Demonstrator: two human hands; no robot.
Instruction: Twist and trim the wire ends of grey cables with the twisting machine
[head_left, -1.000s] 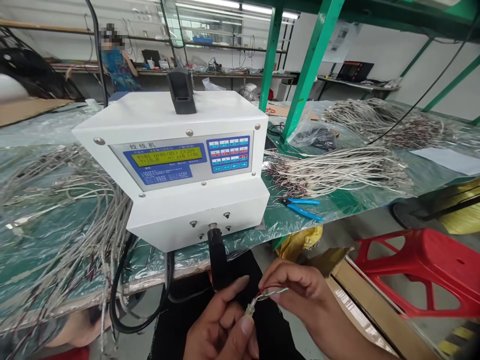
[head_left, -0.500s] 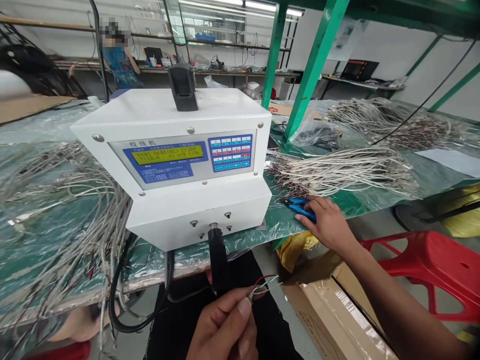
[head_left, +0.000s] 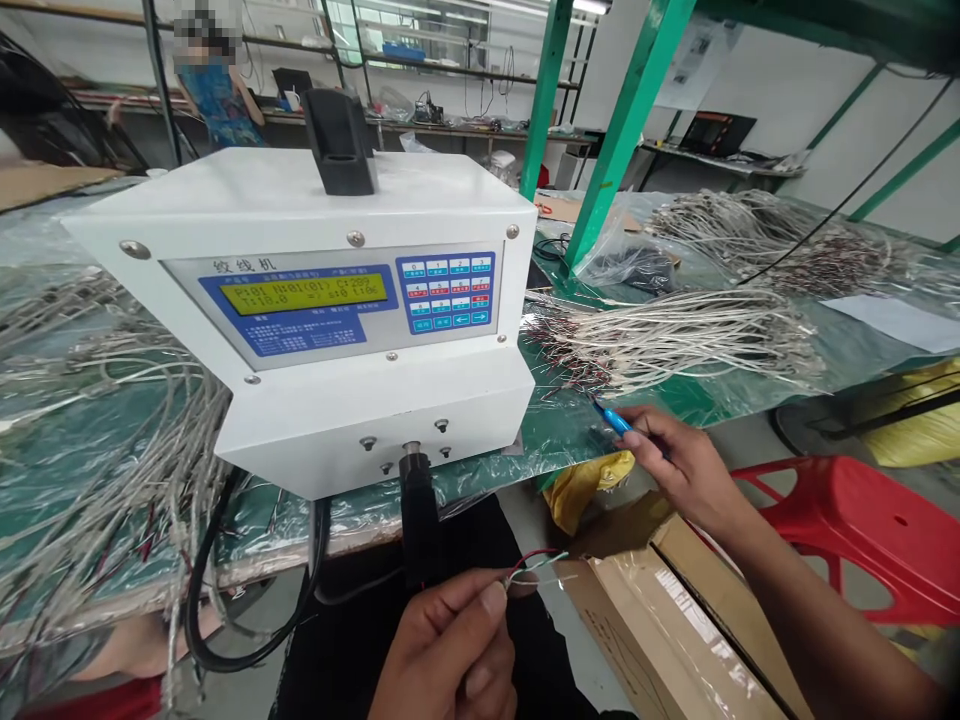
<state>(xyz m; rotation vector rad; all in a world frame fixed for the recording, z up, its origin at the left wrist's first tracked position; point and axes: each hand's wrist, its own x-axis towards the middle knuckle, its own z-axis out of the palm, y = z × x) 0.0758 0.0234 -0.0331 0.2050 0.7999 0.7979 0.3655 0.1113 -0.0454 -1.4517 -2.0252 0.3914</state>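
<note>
My left hand (head_left: 450,650) is shut on a thin multi-core cable (head_left: 534,572), whose red, green and white wires fan out past my fingertips. My right hand (head_left: 679,465) is over the table's front edge, gripping blue-handled wire cutters (head_left: 616,421). Only a blue handle tip shows, and my fingers hide the jaws. A white wire twisting machine (head_left: 300,210) with a yellow display and blue keypad stands left of my hands. Its black chuck sleeve (head_left: 417,515) points down toward my left hand, a little apart from it.
Bundles of grey-white cable (head_left: 675,340) lie on plastic sheeting over a green table mat (head_left: 570,425), with more at the left (head_left: 127,430). Below the edge are a yellow bag (head_left: 585,490), a cardboard box (head_left: 675,620) and a red plastic stool (head_left: 847,530). A person (head_left: 217,100) stands behind.
My right hand has let go of the cable, moved to the table and lifted the blue-handled cutters from the mat. My left hand still holds the cable. The view has shifted slightly.
</note>
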